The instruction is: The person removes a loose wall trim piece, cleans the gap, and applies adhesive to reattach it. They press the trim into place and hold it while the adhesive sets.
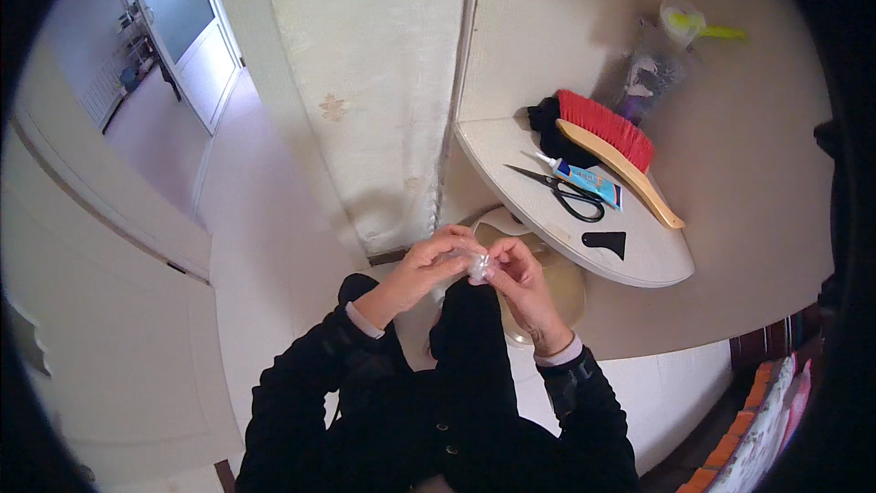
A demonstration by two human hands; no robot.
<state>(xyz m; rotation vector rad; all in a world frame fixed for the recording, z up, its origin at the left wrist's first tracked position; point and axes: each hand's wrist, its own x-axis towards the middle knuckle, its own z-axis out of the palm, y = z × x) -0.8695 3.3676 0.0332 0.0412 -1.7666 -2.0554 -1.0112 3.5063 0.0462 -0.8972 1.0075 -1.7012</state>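
Above my knees, both hands meet at a small, clear, shiny piece of plastic [479,267], crumpled or rounded; its exact kind is too small to tell. My left hand [422,272] pinches it from the left, thumb and fingers closed together. From the right, my right hand [522,285] grips its other side between thumb and bent fingers. On the shelf to the right lie black-handled scissors [573,197], a blue and white tube [589,184] with a pointed nozzle, and a small black scraper [606,242]; neither hand touches them.
A rounded white corner shelf [547,219] juts out at right, its edge close to my right hand. It also bears a red-bristled brush [610,128], a black cloth [552,132] and a clear container [652,78]. An open door [187,27] stands far left.
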